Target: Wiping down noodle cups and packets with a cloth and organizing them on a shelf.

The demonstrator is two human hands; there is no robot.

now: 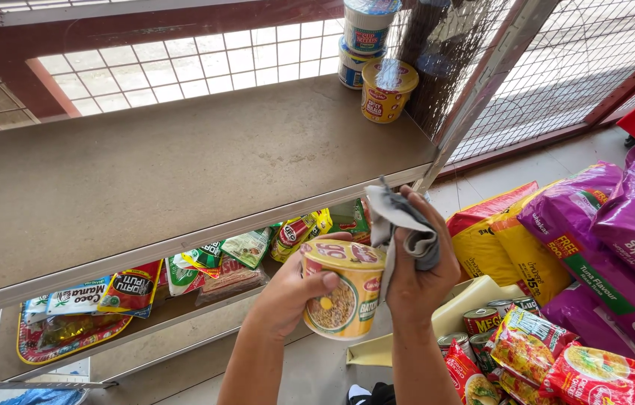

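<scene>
The left hand (287, 289) is gripping a yellow round instant-noodle cup (341, 287), fingers curled around its wall, thumb lying across the printed noodle picture. The right hand (415, 266) is clenching a crumpled grey cloth (401, 223) and pressing it against the cup's foil lid. The cup is being held tilted, in the air, just below the front edge of the bare grey metal shelf (175, 169). The cloth is hiding part of the lid; the cup's far side and base are facing away. Another yellow noodle cup (386, 90) is standing on the shelf's back corner.
</scene>
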